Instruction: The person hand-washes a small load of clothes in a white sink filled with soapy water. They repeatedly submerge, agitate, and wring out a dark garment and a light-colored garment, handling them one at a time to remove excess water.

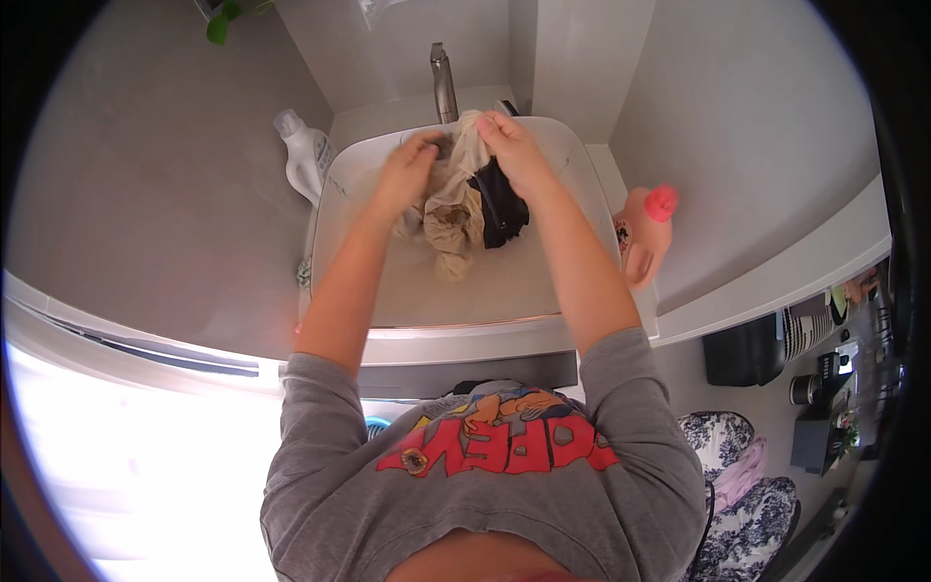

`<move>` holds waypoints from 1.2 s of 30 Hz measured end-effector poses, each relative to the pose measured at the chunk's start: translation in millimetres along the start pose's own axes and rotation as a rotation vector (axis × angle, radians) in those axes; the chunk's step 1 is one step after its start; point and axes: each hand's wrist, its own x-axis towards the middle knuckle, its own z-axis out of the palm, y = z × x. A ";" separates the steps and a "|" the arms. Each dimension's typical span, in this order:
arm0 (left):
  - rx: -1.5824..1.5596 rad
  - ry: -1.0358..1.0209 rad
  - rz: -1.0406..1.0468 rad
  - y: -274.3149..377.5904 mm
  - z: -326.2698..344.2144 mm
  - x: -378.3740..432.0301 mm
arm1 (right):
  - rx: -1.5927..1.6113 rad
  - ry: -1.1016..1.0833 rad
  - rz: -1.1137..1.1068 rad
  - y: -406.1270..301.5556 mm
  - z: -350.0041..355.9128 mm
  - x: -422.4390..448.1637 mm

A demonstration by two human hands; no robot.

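My right hand (pixel 513 149) pinches the top of a wet beige garment (pixel 465 178) and lifts it over the sink (pixel 473 305) near the faucet. A black piece of cloth (pixel 500 207) with what looks like a seam or zipper hangs below that hand, against the beige fabric. My left hand (pixel 409 173), slightly blurred, grips a grey-brown bit of cloth (pixel 442 148) between thumb and fingers; whether it belongs to the same garment is unclear. The lower beige folds trail into cloudy water in the basin.
A metal faucet (pixel 444 84) rises behind the basin. To the left stands a white detergent bottle (pixel 302 156), to the right a pink bottle (pixel 646 236) with a red cap. Grey walls (pixel 727 145) flank the sink on both sides. Patterned cushions (pixel 756 524) lie behind at the right.
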 end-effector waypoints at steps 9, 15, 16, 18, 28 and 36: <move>-0.601 0.239 -0.373 -23.9 54.6 7.8 | -0.157 0.302 0.198 37.4 -21.1 -2.8; -0.661 0.380 -0.397 -40.1 94.5 10.7 | -0.325 0.376 0.192 56.5 -37.9 -0.2; -0.681 0.379 -0.405 -44.5 98.7 7.8 | -0.390 0.376 0.193 56.3 -39.1 -1.2; -0.777 0.299 -0.534 -51.5 102.4 7.4 | -0.524 0.334 0.064 56.4 -33.0 -1.1; -1.133 0.146 -0.702 -64.6 93.3 6.9 | -1.174 0.190 -0.242 49.1 1.2 -6.3; -1.032 0.194 -0.629 -32.4 88.2 -4.6 | -1.338 -0.001 -0.338 33.3 33.9 -25.2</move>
